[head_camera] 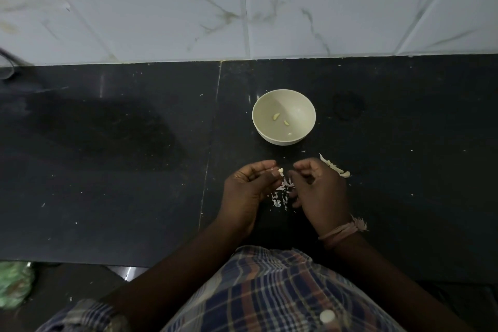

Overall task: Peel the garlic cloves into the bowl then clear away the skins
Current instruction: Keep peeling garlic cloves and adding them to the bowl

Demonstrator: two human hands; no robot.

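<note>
Garlic clove (280,170) pinched in left hand (249,186) grip at fingertips, above skin scraps (281,194) on bench (121,170), so peel drops clear of bowl (283,116). Right hand (318,188) curled beside it; whether it holds anything, cannot tell. Unpeeled cloves (335,167) wait near right.

Open counter lying on both sides of the hands

The bowl (283,117) is standing just ahead of both hands, blocking a straight reach forward; skins (281,193) are lying between the hands, and garlic pieces (335,166) are sitting beside the right hand (320,188). The dark countertop (107,170) is stretching wide to the left.
</note>
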